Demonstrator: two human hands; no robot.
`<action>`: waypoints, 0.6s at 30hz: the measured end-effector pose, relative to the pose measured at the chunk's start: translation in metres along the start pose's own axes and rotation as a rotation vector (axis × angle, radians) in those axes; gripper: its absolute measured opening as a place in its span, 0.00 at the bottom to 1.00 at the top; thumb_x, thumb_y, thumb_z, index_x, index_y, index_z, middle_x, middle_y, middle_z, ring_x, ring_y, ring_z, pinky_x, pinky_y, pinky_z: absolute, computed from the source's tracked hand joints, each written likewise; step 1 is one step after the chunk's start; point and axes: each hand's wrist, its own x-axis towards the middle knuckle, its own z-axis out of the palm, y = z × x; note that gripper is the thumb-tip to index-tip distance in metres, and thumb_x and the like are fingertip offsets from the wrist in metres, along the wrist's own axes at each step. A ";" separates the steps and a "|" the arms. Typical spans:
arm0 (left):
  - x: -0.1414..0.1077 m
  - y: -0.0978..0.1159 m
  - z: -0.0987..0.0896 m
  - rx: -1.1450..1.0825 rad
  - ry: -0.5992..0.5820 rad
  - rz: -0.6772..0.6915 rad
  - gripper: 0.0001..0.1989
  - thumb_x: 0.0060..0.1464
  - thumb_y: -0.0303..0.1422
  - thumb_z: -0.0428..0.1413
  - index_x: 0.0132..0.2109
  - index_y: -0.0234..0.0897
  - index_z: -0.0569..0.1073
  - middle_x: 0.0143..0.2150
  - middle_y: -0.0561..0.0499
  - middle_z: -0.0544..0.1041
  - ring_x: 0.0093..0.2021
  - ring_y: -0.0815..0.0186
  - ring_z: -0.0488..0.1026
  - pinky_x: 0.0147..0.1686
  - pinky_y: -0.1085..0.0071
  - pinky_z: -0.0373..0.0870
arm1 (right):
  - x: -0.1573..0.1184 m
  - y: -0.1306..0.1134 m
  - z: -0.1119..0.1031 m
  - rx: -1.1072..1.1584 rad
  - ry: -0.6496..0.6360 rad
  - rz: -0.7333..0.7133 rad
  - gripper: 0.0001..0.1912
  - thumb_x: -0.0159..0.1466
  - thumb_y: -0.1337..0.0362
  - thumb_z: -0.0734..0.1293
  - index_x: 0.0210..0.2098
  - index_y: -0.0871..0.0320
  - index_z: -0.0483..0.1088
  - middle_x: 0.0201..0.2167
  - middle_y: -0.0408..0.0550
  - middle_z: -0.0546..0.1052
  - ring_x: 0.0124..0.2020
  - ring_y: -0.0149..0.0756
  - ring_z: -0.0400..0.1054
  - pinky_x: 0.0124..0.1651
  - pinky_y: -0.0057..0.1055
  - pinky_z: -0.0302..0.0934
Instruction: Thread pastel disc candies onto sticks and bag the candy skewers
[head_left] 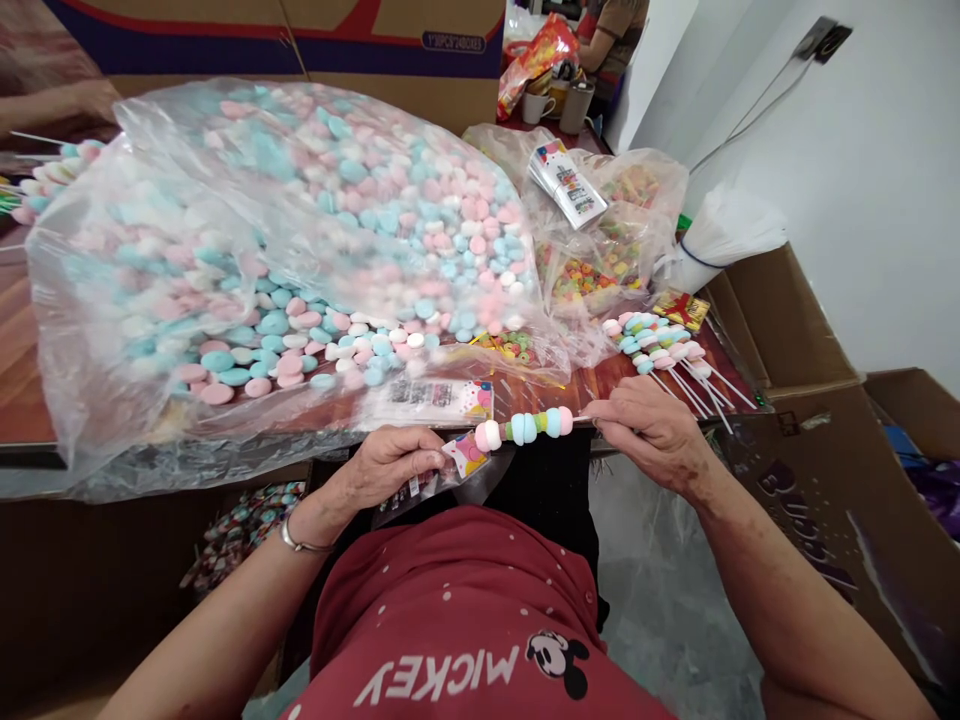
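My left hand (397, 464) pinches a printed clear plastic bag (468, 456) near the table's front edge. Between my hands lies a candy skewer (525, 428) of pink, white and blue sweets with green rings, its left end at the bag; whether it is inside the mouth I cannot tell. The fingers of my right hand (651, 430) are closed on the skewer's stick at the other end. Just beyond, a stack of flat printed bags (420, 400) rests on the table. More finished skewers (660, 345) are piled past my right hand, sticks toward me.
A huge clear sack of pastel sweets (315, 240) covers much of the table (330, 408). Bags of coloured rings (592, 270) and a bundle of printed packets (568, 185) sit behind. Cardboard boxes (787, 310) stand right. Another person's hand (79, 108) is at far left.
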 end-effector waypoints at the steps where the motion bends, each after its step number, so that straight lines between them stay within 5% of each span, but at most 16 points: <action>1: 0.000 -0.001 0.000 -0.003 0.005 -0.013 0.21 0.57 0.47 0.58 0.32 0.31 0.79 0.27 0.46 0.81 0.24 0.71 0.71 0.26 0.77 0.69 | 0.000 0.000 0.000 -0.009 -0.004 -0.009 0.09 0.67 0.70 0.60 0.36 0.57 0.73 0.21 0.40 0.66 0.26 0.31 0.58 0.34 0.32 0.52; 9: 0.001 -0.006 -0.003 0.008 -0.039 -0.120 0.19 0.56 0.45 0.59 0.32 0.31 0.78 0.26 0.47 0.80 0.24 0.71 0.71 0.25 0.77 0.67 | -0.001 -0.005 -0.005 -0.300 0.010 -0.154 0.06 0.66 0.68 0.63 0.37 0.56 0.73 0.22 0.42 0.69 0.29 0.35 0.58 0.37 0.35 0.51; 18: 0.008 -0.002 0.001 -0.056 -0.101 -0.240 0.17 0.55 0.44 0.58 0.29 0.33 0.74 0.23 0.51 0.77 0.23 0.72 0.69 0.25 0.78 0.67 | 0.000 -0.015 -0.010 -0.355 -0.004 -0.253 0.07 0.65 0.69 0.65 0.42 0.53 0.71 0.25 0.41 0.72 0.31 0.34 0.59 0.43 0.38 0.54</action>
